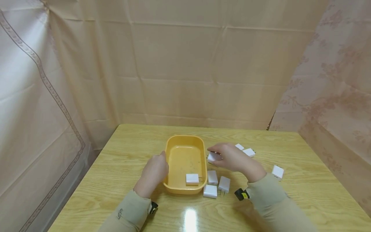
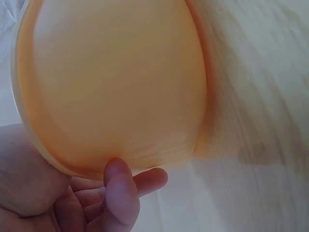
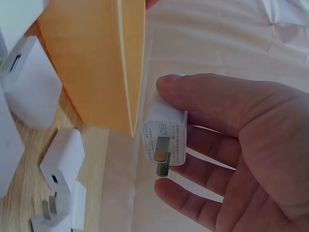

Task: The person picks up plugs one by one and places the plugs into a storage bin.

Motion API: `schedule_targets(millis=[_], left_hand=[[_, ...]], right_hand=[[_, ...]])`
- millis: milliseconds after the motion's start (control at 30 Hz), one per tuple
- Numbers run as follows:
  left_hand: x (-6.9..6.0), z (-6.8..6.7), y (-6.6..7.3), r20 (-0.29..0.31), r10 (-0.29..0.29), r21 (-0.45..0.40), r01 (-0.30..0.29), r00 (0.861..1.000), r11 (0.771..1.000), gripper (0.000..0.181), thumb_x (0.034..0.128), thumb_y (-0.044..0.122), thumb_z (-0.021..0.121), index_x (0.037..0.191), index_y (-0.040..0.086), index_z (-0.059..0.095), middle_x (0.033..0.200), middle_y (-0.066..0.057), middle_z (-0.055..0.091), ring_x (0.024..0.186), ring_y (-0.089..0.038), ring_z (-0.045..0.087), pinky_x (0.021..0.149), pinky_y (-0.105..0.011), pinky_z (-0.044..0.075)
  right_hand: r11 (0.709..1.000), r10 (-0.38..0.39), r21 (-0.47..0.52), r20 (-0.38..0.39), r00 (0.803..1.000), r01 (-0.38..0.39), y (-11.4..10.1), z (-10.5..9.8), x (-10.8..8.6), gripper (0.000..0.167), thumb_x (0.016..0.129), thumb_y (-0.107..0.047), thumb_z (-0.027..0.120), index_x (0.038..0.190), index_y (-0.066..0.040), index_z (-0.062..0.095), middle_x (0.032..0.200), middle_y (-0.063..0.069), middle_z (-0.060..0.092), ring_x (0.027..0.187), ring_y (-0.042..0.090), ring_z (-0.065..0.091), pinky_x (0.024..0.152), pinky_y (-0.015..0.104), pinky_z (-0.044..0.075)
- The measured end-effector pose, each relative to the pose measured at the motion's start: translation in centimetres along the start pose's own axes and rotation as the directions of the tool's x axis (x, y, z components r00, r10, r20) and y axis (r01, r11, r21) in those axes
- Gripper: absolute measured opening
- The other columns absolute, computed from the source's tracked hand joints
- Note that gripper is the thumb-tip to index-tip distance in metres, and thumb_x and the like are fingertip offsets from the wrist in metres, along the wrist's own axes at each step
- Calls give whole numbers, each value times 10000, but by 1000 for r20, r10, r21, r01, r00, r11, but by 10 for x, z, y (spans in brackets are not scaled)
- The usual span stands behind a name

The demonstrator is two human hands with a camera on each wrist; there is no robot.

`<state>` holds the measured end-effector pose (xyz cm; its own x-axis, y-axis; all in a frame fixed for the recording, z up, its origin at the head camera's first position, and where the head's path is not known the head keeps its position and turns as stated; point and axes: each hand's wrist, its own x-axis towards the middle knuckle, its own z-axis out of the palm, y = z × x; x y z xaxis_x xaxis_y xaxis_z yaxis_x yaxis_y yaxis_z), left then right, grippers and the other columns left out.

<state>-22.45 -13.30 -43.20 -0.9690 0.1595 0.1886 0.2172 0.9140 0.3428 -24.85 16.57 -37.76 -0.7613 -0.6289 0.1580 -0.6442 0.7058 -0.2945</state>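
Observation:
My left hand (image 1: 154, 172) grips the left rim of a yellow plastic bin (image 1: 185, 191); the left wrist view shows its fingers curled at the bin's edge. One white charger plug (image 1: 192, 179) lies inside, near the front. Just right of the bin, my right hand (image 1: 233, 157) pinches another white USB charger (image 3: 164, 128) between thumb and fingers. Two flat metal prongs and fine print show on that charger in the right wrist view. Beside the bin's front right corner lie three more chargers (image 1: 212, 177), close together on the table.
Two chargers (image 1: 248, 152) lie behind the right hand, partly covered by it. A single charger (image 1: 278, 171) sits farther right on the wooden table (image 1: 130, 141). Beige cloth (image 1: 185, 64) hangs behind the table, with patterned cloth at both sides.

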Motion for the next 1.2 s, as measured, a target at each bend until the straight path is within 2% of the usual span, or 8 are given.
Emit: schedule_targets(millis=[167,367,700,1200], left_hand=[[0,0,0,-12,14,11,-14,1000,1000,393,925,-9,559,1277,-184,546,882,-262,678,731,-311,690,567,-401,565],[1,1,0,-1,4,11,-4,1000,1000,402,933,-7,560,1292,-186,538,890,-260,681,726,-289,685,565,-388,565],[1,1,0,5,-6,2,6,1000,1000,407,933,-8,562,1299,-184,536,915,-264,683,730,-274,677,569,-386,565],[1,1,0,-7,5,16,-5,1000,1000,398,929,-10,562,1287,-183,542,901,-264,680,748,-305,692,582,-401,572]], right_hand=[[1000,-2,-8,23,1000,2,-7,3,6,456,890,-192,798,1289,-5,679,1207,96,697,1068,224,651,896,414,539],[1000,-14,-22,35,999,14,-18,9,12,446,893,-206,799,1282,-18,688,1207,90,699,1053,213,652,881,406,538],[995,-97,35,51,994,95,-26,22,23,402,913,-166,766,1266,7,686,1194,97,700,1050,213,651,907,406,530],[996,-90,37,89,992,87,-34,30,33,439,902,-150,786,1293,11,668,1225,110,689,1052,212,648,915,409,534]])
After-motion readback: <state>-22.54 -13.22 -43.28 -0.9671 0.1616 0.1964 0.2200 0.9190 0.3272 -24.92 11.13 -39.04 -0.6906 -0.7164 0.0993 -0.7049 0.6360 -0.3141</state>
